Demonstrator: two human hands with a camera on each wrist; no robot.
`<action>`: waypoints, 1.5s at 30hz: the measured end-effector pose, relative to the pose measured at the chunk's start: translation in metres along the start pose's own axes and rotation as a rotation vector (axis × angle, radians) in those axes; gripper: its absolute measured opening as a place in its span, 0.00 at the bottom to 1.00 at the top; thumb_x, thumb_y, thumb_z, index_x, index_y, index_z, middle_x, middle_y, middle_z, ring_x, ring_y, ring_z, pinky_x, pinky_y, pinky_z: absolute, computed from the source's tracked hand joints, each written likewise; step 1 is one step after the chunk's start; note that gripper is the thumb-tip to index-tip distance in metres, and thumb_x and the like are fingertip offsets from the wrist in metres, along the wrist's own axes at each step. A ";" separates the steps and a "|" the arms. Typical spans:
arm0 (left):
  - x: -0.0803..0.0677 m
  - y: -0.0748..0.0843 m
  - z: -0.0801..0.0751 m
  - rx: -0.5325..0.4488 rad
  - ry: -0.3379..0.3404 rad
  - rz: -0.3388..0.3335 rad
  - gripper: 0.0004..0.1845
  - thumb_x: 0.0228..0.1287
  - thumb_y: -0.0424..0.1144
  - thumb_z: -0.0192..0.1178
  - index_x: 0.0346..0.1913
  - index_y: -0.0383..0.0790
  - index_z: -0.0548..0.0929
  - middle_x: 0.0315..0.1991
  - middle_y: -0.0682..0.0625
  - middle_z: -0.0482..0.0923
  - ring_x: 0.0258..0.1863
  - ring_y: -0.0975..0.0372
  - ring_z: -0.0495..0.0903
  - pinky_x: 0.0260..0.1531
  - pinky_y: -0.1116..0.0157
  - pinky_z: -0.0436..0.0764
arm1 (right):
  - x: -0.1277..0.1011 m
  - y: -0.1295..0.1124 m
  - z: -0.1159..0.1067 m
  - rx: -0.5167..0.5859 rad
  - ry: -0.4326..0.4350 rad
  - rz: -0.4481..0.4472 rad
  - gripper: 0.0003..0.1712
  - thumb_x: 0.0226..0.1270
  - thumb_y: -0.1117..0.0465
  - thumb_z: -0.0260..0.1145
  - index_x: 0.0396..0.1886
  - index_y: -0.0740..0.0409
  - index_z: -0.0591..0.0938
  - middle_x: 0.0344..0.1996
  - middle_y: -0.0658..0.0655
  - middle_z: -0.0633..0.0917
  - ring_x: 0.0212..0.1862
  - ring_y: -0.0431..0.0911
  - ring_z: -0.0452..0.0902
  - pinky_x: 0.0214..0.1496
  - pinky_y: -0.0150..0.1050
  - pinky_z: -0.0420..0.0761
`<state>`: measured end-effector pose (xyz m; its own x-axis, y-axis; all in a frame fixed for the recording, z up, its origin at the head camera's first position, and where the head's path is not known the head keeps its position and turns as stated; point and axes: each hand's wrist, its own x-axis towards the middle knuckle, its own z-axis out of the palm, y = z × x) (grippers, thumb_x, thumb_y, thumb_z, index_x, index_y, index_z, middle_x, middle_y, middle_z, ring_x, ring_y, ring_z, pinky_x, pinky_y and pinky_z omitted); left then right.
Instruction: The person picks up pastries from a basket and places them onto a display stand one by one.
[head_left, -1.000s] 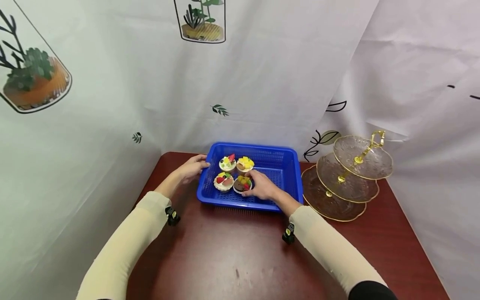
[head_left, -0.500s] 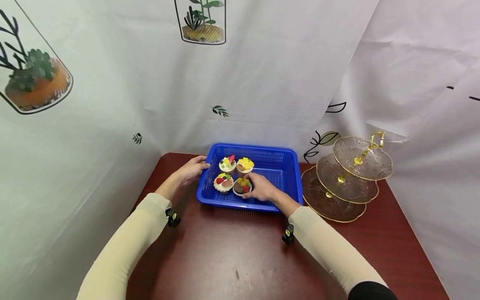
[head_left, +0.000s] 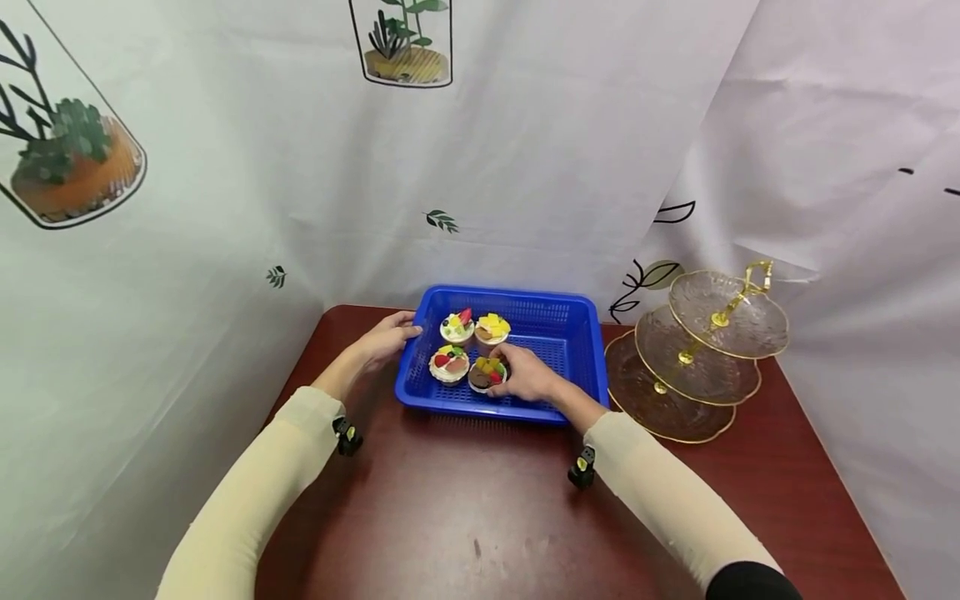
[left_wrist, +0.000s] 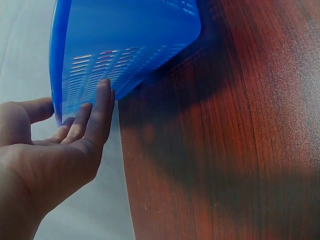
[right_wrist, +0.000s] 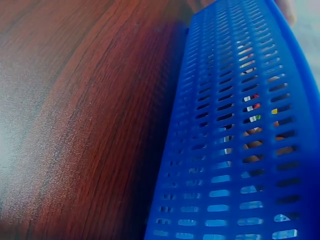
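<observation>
A blue plastic basket [head_left: 576, 354] with slotted walls stands on the table. My left hand [head_left: 386, 340] holds its left end. In the left wrist view the thumb is at the rim and the fingers [left_wrist: 100, 112] lie along the outer wall. Inside the basket, my right hand [head_left: 522, 373] grips a fruit-topped chocolate cupcake [head_left: 482, 380] between thumb and fingers. Beside it sit a cream tart with red fruit [head_left: 448, 367], a cupcake with a strawberry [head_left: 457, 328] and a cupcake with yellow cubes [head_left: 492, 327]. The basket wall [right_wrist: 235, 120] mostly hides the right hand in the right wrist view.
A three-tier glass cake stand [head_left: 697, 375] with gold rims and handle stands close to the basket's right end. The dark red wooden table [head_left: 435, 500] extends in front. A white printed cloth [head_left: 525, 167] hangs behind and along the sides.
</observation>
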<state>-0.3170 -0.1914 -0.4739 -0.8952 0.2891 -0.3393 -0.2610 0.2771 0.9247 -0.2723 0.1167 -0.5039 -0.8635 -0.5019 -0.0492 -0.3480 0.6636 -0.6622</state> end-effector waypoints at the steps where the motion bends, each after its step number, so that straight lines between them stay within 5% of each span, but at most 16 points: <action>1: 0.000 0.000 0.000 -0.002 -0.001 0.001 0.29 0.86 0.38 0.49 0.81 0.34 0.57 0.73 0.32 0.68 0.67 0.41 0.76 0.66 0.43 0.77 | -0.001 0.000 -0.001 0.000 -0.003 -0.006 0.34 0.55 0.55 0.86 0.57 0.59 0.79 0.53 0.58 0.86 0.56 0.51 0.81 0.62 0.49 0.80; 14: -0.001 -0.001 -0.002 -0.019 0.001 -0.012 0.30 0.86 0.39 0.49 0.82 0.35 0.57 0.73 0.32 0.69 0.65 0.41 0.78 0.64 0.43 0.79 | -0.024 -0.012 -0.039 -0.007 0.028 -0.090 0.34 0.59 0.54 0.84 0.61 0.60 0.79 0.54 0.57 0.85 0.58 0.51 0.81 0.62 0.50 0.81; 36: -0.002 -0.003 -0.001 -0.019 -0.011 -0.012 0.28 0.87 0.38 0.48 0.82 0.35 0.58 0.73 0.33 0.69 0.65 0.41 0.78 0.61 0.46 0.82 | -0.104 -0.021 -0.113 0.007 0.255 -0.114 0.36 0.60 0.54 0.84 0.63 0.58 0.78 0.56 0.58 0.83 0.59 0.58 0.82 0.60 0.59 0.83; 45: 0.001 -0.003 0.000 -0.027 -0.017 0.001 0.28 0.86 0.39 0.49 0.81 0.35 0.58 0.73 0.33 0.70 0.64 0.42 0.79 0.61 0.46 0.82 | -0.140 -0.013 -0.131 -0.006 0.350 -0.094 0.36 0.59 0.54 0.84 0.63 0.59 0.78 0.48 0.56 0.85 0.47 0.51 0.85 0.43 0.40 0.85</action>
<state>-0.3167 -0.1919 -0.4771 -0.8895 0.3047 -0.3406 -0.2695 0.2522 0.9294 -0.1950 0.2508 -0.3909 -0.9001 -0.3413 0.2709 -0.4328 0.6275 -0.6472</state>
